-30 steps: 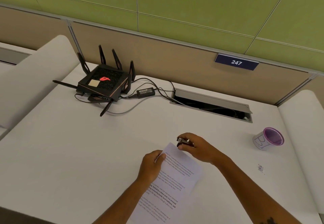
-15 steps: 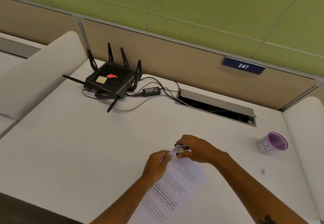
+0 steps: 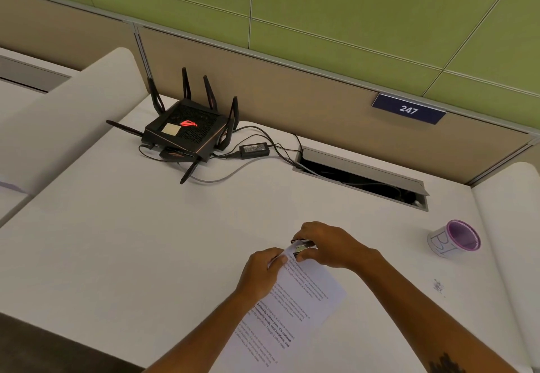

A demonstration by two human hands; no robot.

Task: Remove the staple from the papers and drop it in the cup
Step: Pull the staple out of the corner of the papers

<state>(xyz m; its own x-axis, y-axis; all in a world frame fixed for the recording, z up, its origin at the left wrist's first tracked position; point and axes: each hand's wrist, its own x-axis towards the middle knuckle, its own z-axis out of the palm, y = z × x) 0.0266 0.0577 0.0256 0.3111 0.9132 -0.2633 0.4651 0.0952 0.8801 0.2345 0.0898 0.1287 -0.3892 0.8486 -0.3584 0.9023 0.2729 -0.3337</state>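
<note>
Low in the middle of the frame the papers lie slanted on the white desk, their top corner lifted slightly between two hands. The left hand pinches the sheets just below that corner, thumb on top, while the right hand is curled round a small dark staple remover whose metal end sits at the corner. The staple itself is too small to make out; it is presumably under the tool's tip. The sheets are thin, floppy and easy to tear, so they want holding close beside the staple, flat and taut, as the left fingers seem to do. The staple should be tiny, light, springy wire with sharp legs, likely to flick away or cling to the tool; best kept clamped in the remover rather than picked up bare. The cup, purple-rimmed and tilted, stands well apart at the right edge.
</note>
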